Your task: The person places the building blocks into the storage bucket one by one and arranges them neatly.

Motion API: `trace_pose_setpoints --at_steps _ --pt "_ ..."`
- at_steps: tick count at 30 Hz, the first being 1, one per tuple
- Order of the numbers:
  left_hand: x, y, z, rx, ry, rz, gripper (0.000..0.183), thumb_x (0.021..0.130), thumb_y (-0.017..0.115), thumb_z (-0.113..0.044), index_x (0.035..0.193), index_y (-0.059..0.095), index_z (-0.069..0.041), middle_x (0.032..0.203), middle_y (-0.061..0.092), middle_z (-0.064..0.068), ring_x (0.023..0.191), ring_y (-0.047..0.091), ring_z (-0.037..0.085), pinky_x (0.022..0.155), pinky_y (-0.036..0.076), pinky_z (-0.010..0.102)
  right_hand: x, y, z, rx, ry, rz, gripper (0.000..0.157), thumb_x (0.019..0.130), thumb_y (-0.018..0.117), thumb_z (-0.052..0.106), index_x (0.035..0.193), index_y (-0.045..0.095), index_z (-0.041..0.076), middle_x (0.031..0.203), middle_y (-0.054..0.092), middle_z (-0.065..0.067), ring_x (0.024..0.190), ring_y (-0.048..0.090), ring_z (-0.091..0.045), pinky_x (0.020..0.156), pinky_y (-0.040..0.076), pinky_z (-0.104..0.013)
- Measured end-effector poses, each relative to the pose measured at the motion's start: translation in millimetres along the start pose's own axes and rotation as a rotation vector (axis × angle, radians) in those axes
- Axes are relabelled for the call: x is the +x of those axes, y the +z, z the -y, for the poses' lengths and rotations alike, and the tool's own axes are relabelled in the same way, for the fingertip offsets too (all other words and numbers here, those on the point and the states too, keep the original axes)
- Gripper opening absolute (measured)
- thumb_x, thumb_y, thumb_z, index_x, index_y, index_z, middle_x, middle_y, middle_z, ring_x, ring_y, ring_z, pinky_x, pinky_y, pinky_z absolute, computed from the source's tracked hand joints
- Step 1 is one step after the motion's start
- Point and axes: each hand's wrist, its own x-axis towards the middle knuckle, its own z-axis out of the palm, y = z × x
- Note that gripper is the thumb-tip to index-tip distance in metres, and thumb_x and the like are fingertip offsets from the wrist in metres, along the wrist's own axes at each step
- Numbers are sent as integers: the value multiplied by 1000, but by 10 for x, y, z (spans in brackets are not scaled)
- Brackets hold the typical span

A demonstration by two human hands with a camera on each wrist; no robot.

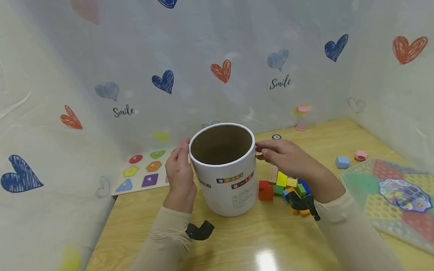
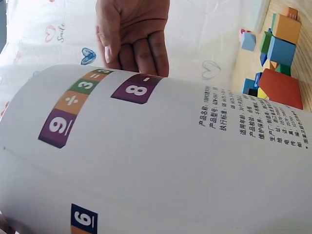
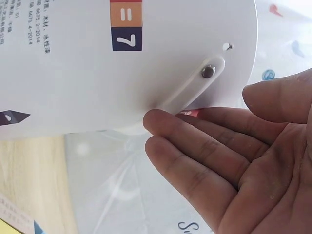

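Note:
A white cylindrical bucket [image 1: 229, 197] with printed number strips stands upright at the middle of the table, its inside dark in the head view. Against its left side rests my left hand [image 1: 180, 176], fingers pointing up toward the rim; only a sliver of it shows in the left wrist view. My right hand [image 1: 290, 157] is at the bucket's right side. In the right wrist view its fingers [image 3: 195, 175] are extended, fingertips right at the white handle [image 3: 192, 87], thumb apart from them. Colored wooden blocks [image 1: 266, 192] lie in a heap beside the bucket, below my right hand.
A shape puzzle board [image 1: 138, 181] lies at the back left, partly behind my left hand. To the right are a light blue block [image 1: 342, 162], a pink block [image 1: 360, 155] and a large colorful wrapped flat piece [image 1: 393, 219]. Near the back wall stands a small pink item [image 1: 301, 121].

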Motion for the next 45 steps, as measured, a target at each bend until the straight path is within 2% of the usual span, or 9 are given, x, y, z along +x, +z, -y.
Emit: trace_pose_setpoints --at_steps 7,9,12,15,20,24,31,36,45 --pt "50 -33 -30 -3 66 -50 29 96 54 -26 121 65 -17 128 57 -6 124 46 8 102 41 27 139 15 34 -49 -57 16 42 101 44 19 141 44 7 138 50 -6 117 57 -24 99 44 -40" --pt "91 -49 -80 -5 96 -53 29 96 55 -26 122 65 -16 128 57 -5 124 47 8 101 42 26 190 -3 45 -67 -25 -9 41 100 45 21 139 46 10 134 54 -4 113 59 -21 92 50 -40" --pt "153 -78 -144 -2 144 -47 31 96 55 -27 123 64 -16 129 55 -4 124 46 9 101 42 26 254 -83 16 -159 83 -100 37 99 48 25 134 53 14 119 63 -3 94 66 -16 77 56 -36" --pt "182 -103 -164 1 170 -40 32 96 55 -28 124 64 -16 130 54 -5 126 45 8 101 41 25 299 -197 -125 -341 215 -154 33 98 48 25 127 59 13 104 67 -5 78 64 -17 69 54 -36" --pt "178 -145 -124 8 148 -38 31 96 54 -30 123 64 -20 134 52 -7 128 41 7 103 39 25 355 -296 -487 -542 400 -51 33 96 50 26 117 64 5 94 66 -9 73 60 -21 69 51 -38" --pt "171 -146 -79 18 142 -35 30 96 53 -31 123 63 -21 136 50 -7 129 40 7 104 38 25 385 -267 -731 -548 499 4 37 94 54 30 119 62 2 107 63 -15 85 60 -27 74 52 -42" --pt "177 -45 -20 12 157 -3 31 96 53 -28 124 64 -17 137 49 -4 130 39 8 105 37 25 284 -316 -1083 -590 681 -81 60 93 52 36 140 39 2 140 42 -23 121 44 -42 92 41 -59" --pt "162 -4 38 24 140 -5 32 97 53 -28 125 63 -16 138 49 -5 129 40 7 103 38 23 198 -323 -1303 -541 770 -25 57 95 45 34 138 37 -4 135 44 -26 109 49 -38 90 43 -56" --pt "130 8 132 28 93 12 31 97 52 -29 125 63 -19 140 47 -5 131 39 7 104 37 24 136 -296 -1543 -578 804 -82 47 95 46 39 125 52 2 121 54 -20 94 53 -32 74 48 -50"
